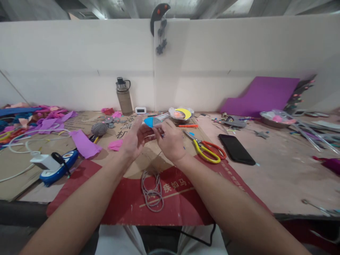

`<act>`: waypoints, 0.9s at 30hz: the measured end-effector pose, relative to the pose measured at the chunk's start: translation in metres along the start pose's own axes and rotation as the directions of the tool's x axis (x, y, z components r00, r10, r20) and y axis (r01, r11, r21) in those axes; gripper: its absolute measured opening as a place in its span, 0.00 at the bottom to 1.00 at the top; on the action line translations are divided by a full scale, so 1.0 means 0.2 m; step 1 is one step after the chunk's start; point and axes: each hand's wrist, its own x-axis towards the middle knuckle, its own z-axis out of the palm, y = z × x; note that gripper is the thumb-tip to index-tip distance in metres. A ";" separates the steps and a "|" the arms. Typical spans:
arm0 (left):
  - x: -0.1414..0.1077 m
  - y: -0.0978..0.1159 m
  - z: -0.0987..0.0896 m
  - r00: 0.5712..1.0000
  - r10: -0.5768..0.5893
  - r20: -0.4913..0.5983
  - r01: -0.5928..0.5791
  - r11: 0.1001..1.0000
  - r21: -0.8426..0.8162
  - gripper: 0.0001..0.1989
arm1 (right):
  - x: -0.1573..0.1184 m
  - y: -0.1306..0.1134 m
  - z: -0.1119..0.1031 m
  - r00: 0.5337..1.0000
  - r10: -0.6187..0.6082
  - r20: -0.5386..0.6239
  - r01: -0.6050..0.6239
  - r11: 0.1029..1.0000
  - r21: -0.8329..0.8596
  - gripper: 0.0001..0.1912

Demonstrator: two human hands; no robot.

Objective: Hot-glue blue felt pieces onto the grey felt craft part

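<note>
Head view: both hands hold blue piece well behind cardboard's front edge.

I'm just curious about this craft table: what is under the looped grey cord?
Mostly a red printed sheet with pale characters, seen through and around the loops of the grey cord. Any print directly beneath it is covered, so that can't be read.
</note>
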 end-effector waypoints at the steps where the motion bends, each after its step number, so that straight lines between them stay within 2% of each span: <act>1: 0.00 0.00 0.00 1.000 -0.012 -0.001 0.012 1.000 -0.012 0.24 | 0.00 0.00 0.00 1.000 -0.017 0.018 0.018 0.999 -0.038 0.11; 7: 0.01 0.00 -0.03 0.997 -0.022 -0.074 0.017 0.998 -0.066 0.06 | -0.01 0.01 0.00 0.992 -0.102 0.068 0.113 0.974 -0.198 0.13; 9: 0.02 -0.01 -0.03 0.994 0.004 -0.106 -0.007 1.000 -0.030 0.06 | -0.01 0.01 0.00 0.989 -0.127 0.077 0.142 0.962 -0.233 0.14; 13: 0.04 -0.02 -0.03 0.995 0.035 -0.098 -0.029 0.998 0.055 0.08 | 0.00 0.01 0.00 0.979 -0.171 0.110 0.196 0.941 -0.276 0.15; 17: 0.06 -0.04 -0.06 0.988 0.077 -0.137 -0.066 0.994 0.082 0.09 | -0.01 0.00 0.01 0.975 -0.171 0.142 0.199 0.955 -0.219 0.15; 24: 0.09 -0.04 -0.11 0.971 0.123 -0.207 -0.105 0.990 0.095 0.10 | -0.04 -0.03 0.04 0.984 -0.099 0.148 0.101 0.995 -0.006 0.12; 27: 0.09 -0.02 -0.12 0.955 0.125 -0.267 -0.104 0.990 0.092 0.10 | -0.05 -0.05 0.05 0.978 -0.077 0.195 0.070 0.997 0.041 0.11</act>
